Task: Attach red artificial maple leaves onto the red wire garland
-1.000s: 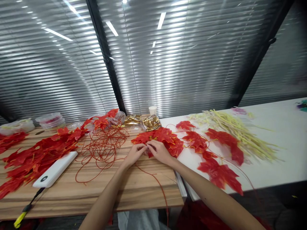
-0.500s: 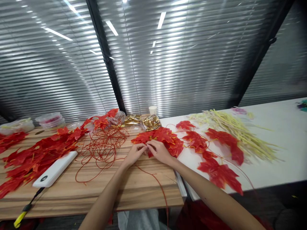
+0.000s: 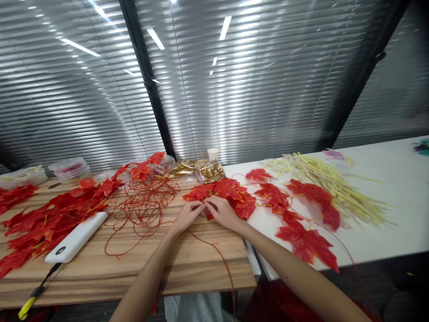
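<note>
My left hand (image 3: pixel 190 215) and my right hand (image 3: pixel 220 210) meet at the near edge of a bunch of red artificial maple leaves (image 3: pixel 231 190). Both are closed, fingertips pinched together. What lies between the fingertips is too small and covered to make out; it may be a leaf stem or the cord. From beneath the hands a thin red cord (image 3: pixel 214 245) runs toward me and hangs over the table's front edge. Left of my left hand lies a loose tangle of the same cord (image 3: pixel 144 201).
More red leaves (image 3: pixel 63 214) and a white power bank (image 3: pixel 77 238) lie on the left. Leaves strung on cord (image 3: pixel 308 243) and pale yellow stems (image 3: pixel 335 188) spread over the white table (image 3: pixel 385 214). Gold packets (image 3: pixel 211 171) and a paper cup (image 3: pixel 213 154) stand at the back.
</note>
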`<state>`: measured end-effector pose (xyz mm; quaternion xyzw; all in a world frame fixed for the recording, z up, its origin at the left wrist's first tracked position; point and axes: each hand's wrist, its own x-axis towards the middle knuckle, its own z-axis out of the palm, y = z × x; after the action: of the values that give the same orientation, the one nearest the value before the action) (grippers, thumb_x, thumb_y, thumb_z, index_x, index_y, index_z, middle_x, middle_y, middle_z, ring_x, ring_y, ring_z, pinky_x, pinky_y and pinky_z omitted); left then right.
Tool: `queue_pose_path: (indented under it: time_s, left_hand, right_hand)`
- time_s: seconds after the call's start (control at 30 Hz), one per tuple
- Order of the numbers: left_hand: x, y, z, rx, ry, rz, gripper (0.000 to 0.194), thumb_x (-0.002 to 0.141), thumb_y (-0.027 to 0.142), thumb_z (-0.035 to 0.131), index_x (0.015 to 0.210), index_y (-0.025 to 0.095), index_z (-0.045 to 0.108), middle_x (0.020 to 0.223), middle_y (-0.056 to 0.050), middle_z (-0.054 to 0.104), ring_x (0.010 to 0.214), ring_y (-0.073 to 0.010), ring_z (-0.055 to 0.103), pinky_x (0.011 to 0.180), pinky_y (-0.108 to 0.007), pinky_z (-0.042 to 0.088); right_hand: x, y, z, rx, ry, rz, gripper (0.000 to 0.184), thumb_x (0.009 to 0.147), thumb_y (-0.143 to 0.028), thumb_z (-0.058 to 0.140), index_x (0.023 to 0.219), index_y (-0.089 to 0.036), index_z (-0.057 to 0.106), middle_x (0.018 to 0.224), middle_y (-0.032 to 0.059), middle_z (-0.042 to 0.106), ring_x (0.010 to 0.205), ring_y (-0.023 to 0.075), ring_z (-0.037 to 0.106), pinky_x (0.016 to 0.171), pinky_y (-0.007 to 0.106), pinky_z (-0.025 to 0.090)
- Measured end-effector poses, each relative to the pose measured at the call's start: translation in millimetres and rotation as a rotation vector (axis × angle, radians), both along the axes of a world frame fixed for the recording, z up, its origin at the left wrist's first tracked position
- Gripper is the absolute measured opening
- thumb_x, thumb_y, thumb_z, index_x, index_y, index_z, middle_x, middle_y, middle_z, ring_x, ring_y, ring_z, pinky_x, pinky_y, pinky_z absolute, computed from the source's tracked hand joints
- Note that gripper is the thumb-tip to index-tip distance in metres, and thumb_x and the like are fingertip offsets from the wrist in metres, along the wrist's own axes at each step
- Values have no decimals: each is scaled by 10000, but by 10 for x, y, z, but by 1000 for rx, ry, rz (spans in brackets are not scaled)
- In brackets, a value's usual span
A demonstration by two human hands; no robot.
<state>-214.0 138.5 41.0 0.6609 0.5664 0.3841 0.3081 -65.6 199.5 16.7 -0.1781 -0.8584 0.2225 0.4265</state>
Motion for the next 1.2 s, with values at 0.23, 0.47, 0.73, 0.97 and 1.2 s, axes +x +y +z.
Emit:
queue_pose_path:
  time_s: [0.23,0.47,0.73,0.97,1.2]
  left_hand:
    - [-13,9,-25,-6,4,0,320,794,364,452,621,134,591,624,-26,609,641,-137,551,662,-241,434]
    - [-21,10,-35,-10,-3,-17,320,791,371,453,628,133,591,634,-27,614,644,-140,558,664,-248,433]
    - [-10,12,-33,-13,11,-20,319,790,372,460,623,135,591,645,-26,621,655,-142,560,674,-247,432]
    - [-16,10,-36,-7,25,-24,324,788,376,448,633,136,602,661,-30,632,664,-146,564,676,-252,429]
    - [-6,0,-18,-9,47,-30,295,791,330,443,632,139,600,660,-24,635,662,-142,565,666,-240,423]
  right_hand:
    - [6,-10,17,-8,-16,10,200,857,-153,418,934,-160,602,871,65,628,793,155,577,731,277,450]
    - [9,-7,16,-11,-34,11,191,856,-152,418,913,-152,601,866,65,627,784,152,575,724,271,449]
    - [8,-9,24,-12,-48,20,192,850,-141,419,903,-160,603,857,62,628,769,151,576,713,270,449]
    - [10,-14,30,-13,-58,18,195,851,-144,419,904,-164,606,867,63,630,773,151,579,714,270,448]
    - [17,-20,38,-8,-92,22,188,856,-139,413,882,-161,598,852,58,626,759,147,572,703,262,442]
